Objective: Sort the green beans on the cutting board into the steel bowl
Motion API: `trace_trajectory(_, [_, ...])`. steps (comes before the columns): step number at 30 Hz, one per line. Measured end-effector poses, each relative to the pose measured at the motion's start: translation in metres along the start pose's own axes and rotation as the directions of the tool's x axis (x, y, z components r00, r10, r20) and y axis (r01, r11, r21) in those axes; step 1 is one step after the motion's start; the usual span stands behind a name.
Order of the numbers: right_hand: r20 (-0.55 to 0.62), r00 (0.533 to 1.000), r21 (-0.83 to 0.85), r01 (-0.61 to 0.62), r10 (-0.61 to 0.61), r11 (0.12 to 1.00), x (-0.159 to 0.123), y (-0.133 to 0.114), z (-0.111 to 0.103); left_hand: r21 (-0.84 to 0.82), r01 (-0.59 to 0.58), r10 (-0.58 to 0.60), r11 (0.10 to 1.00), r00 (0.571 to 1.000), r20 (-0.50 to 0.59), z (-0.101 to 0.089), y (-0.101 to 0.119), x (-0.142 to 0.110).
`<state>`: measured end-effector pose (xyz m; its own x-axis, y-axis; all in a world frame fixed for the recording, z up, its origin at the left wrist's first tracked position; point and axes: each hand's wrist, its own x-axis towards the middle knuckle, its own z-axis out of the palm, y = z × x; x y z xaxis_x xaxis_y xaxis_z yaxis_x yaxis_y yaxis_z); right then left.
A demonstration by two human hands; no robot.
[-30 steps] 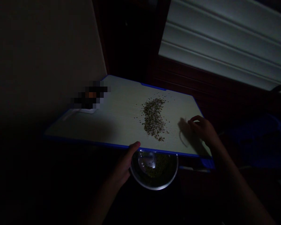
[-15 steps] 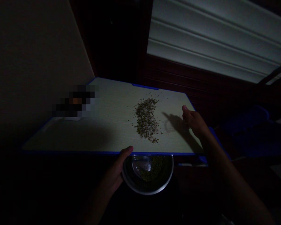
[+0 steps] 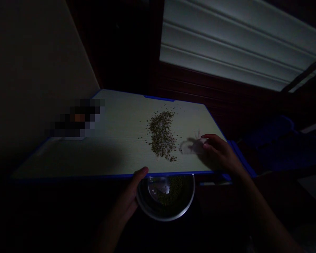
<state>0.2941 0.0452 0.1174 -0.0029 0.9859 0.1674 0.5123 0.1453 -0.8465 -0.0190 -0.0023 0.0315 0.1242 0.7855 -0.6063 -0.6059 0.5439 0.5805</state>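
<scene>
My left hand is closed on the left rim of a shiny metal bowl, its thumb against the table's front edge. Green beans or seeds lie inside, with a clear or shiny piece among them. On the pale, blue-edged folding table, a loose patch of small dark seeds is spread. To the right of it, my right hand is low over the tabletop, fingers bent round a faint, see-through thing. Its exact kind is too dim to make out.
At the table's left end is a blurred-out item on a white base. A wall rises on the left. Behind the table are dark wood and a pale slatted panel. A blue chair-like shape stands to the right.
My right hand has come down towards the tabletop and turned from thumb-up to fingers pointing left. My left hand and the bowl stay nearly in place. The view has shifted slightly.
</scene>
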Motion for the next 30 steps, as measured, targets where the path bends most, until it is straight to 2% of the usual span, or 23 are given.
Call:
trace_trajectory(2, [-0.029, 0.998, 0.024, -0.053, 0.054, 0.998, -0.013, 0.002, -0.004, 0.0, -0.009, 0.009, 1.0, 1.0, 0.014, 0.0, 0.0, 0.0])
trace_trajectory(4, [-0.065, 0.993, -0.029, -0.097, 0.095, 0.995, -0.027, 0.001, -0.008, 0.004, -0.028, 0.028, 1.0, 0.999, 0.019, 0.0, 0.0, 0.0])
trace_trajectory(6, [-0.09, 0.992, -0.12, -0.095, 0.085, 0.988, -0.041, -0.003, -0.009, 0.004, -0.029, 0.029, 1.0, 1.0, 0.011, 0.0, 0.0, 0.0])
trace_trajectory(11, [-0.016, 0.999, -0.233, -0.053, 0.051, 0.971, -0.062, -0.019, 0.002, 0.001, 0.014, -0.014, 1.0, 1.0, 0.008, 0.001, -0.001, 0.002])
trace_trajectory(19, [-0.091, 0.996, -0.308, -0.031, 0.003, 0.951, -0.059, -0.036, 0.032, 0.049, 0.006, -0.007, 0.999, 1.0, 0.021, -0.005, -0.002, 0.003])
trace_trajectory(23, [-0.127, 0.992, -0.335, -0.028, -0.016, 0.942, -0.055, -0.04, 0.04, 0.039, -0.014, 0.013, 0.999, 1.0, 0.014, -0.005, -0.002, 0.002])
trace_trajectory(30, [-0.123, 0.991, -0.375, 0.005, -0.056, 0.927, -0.044, -0.043, 0.048, 0.048, -0.023, 0.022, 0.999, 0.999, 0.028, -0.004, -0.003, 0.003])
